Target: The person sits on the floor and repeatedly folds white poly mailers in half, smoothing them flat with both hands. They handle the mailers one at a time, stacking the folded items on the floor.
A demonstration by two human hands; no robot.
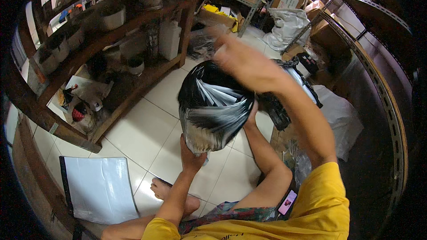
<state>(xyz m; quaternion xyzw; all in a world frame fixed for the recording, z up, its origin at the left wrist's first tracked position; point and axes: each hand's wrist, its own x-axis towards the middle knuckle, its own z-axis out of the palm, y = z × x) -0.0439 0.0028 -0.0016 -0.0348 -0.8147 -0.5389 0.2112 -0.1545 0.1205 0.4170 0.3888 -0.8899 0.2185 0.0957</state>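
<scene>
Your bare left hand [193, 158] is propping up the shiny, bulging black plastic bundle [215, 102] above the white tile floor [147, 122]. Your blurry right hand [240, 58] is hanging over its far edge; I can't tell either hand's fingers. You're probably wrapping, so next is needing steady holding.

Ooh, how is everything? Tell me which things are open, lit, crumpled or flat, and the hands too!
Black plastic bundle: creased, held
Left hand: gripping the bundle's lower edge
Right hand: blurred, fingers unclear
Phone: screen lit
Flat white package: lying flat
Cardboard carton: open, yellow things inside
White sack: crumpled
</scene>
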